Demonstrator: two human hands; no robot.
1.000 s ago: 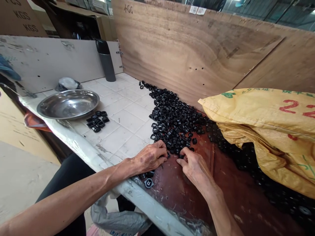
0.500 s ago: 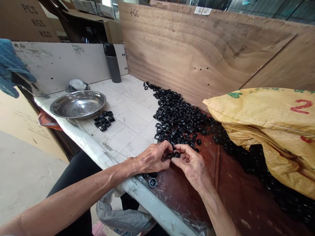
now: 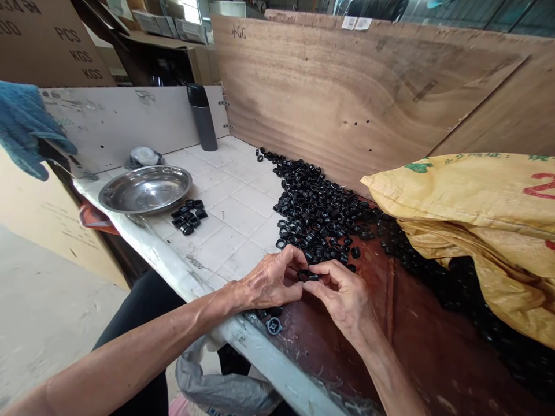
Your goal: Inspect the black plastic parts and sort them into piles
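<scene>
My left hand [image 3: 275,280] and my right hand [image 3: 340,289] meet at the near edge of a heap of small black plastic rings [image 3: 316,202]. Between their fingertips is a small black plastic part [image 3: 309,276], partly covered by the fingers. Both hands are closed on it, thumbs and forefingers pinching. Just below my left hand, a round grey-and-black piece with a spoked centre [image 3: 274,326] lies by the table edge, with a few dark parts beside it.
A steel bowl [image 3: 145,190] stands at the left beside a small cluster of black parts [image 3: 189,216]. Behind are a dark flask [image 3: 202,118] and a wooden board [image 3: 347,92]. A yellow woven sack [image 3: 468,202] lies at right. A grey bag [image 3: 225,381] hangs below the edge.
My right hand's fingers have shifted around the small black part, which has turned between the fingertips. The whole view has moved slightly; the heap looks the same.
</scene>
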